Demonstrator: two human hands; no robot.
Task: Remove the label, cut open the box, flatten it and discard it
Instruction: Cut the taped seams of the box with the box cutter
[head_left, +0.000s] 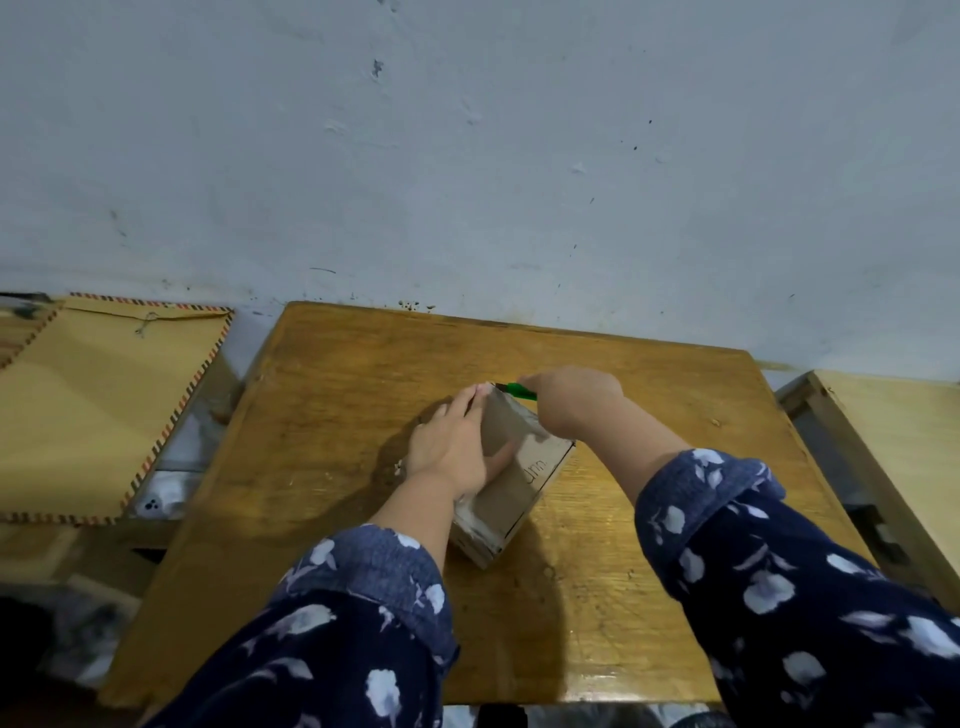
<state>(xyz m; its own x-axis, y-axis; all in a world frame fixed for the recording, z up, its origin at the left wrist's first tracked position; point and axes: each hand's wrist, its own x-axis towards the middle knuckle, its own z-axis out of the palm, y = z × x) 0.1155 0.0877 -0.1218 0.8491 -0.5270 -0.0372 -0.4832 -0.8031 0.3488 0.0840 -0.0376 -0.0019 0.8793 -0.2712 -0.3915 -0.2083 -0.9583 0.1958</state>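
A small brown cardboard box (511, 480) lies on the wooden table (322, 415), its long side running towards me, with white torn residue along its near left edge. My left hand (457, 447) presses flat on the box's top and left side, fingers stretched to the far end. My right hand (574, 397) grips a green utility knife (519, 391), whose tip touches the box's far top corner next to my left fingertips. Part of the box top is hidden under both hands.
A large brown envelope (98, 405) with a striped border lies on a surface to the left. Another pale wooden surface (904, 436) stands to the right. A blue-grey wall (467, 156) rises directly behind the table.
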